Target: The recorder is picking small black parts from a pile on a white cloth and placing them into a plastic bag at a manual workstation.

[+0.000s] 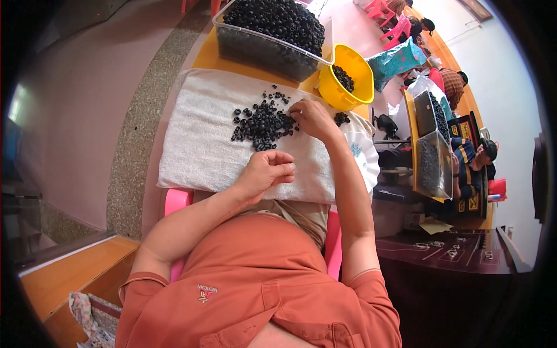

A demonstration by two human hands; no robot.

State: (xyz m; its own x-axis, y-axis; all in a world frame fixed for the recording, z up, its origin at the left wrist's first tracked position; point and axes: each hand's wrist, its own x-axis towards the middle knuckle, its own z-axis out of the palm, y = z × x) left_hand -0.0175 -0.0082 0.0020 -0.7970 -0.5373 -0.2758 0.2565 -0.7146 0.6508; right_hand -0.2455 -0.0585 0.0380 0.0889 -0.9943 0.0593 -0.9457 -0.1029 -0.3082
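A loose pile of round black beads (pixel 262 124) of mixed sizes lies on a white towel (pixel 200 139) spread over the table. My right hand (pixel 313 118) reaches to the right edge of the pile, its fingers pinched together against the beads; what is between the fingertips is too small to tell. Nearer to me, just below the pile, my left hand (pixel 268 174) hovers over the towel. Its fingers are curled and the thumb presses towards the index finger, hiding whatever they hold. A small cluster of black beads (pixel 342 118) sits right of my right hand.
A clear plastic bin (pixel 261 55) heaped with black beads stands behind the towel. Beside it, a yellow bucket (pixel 364 78) holds more beads. At right, other people work near another table with clear bins (pixel 435 165). Pink chair arms (pixel 177 201) flank me.
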